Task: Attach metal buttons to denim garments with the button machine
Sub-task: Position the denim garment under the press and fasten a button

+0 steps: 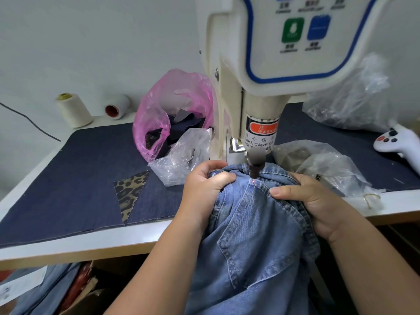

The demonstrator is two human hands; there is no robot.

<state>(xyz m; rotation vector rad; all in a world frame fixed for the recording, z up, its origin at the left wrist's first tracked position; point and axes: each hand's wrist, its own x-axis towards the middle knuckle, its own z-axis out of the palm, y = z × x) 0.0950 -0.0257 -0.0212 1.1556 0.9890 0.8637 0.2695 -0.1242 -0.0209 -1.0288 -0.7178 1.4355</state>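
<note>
1. Denim garment [256, 242] fills the lower centre of the frame, hanging off the front edge of the table [109, 241] with its upper edge bunched under the button machine [272, 64].
2. Left hand [205, 187], left of the punch, has its fingers curled into a fold of the denim; right hand [311, 201], right of it, pinches the cloth with the thumb laid on a stitched seam. Both are gripping, stretching the fabric between them.
3. Dark punch tip [254, 170] sits just above the cloth at centre frame, and a small red guide dot [253, 183] glows on the denim just below it.
4. No metal button is visible on the exposed denim, so this one looks lined up but not yet pressed.
5. Clear plastic bags [181, 160] lie on both sides of the machine and a pink bag [159, 114] at centre left; their contents are hard to make out.
6. More blue cloth [45, 289] lies at lower left under the table, finished or waiting, I cannot tell.
</note>
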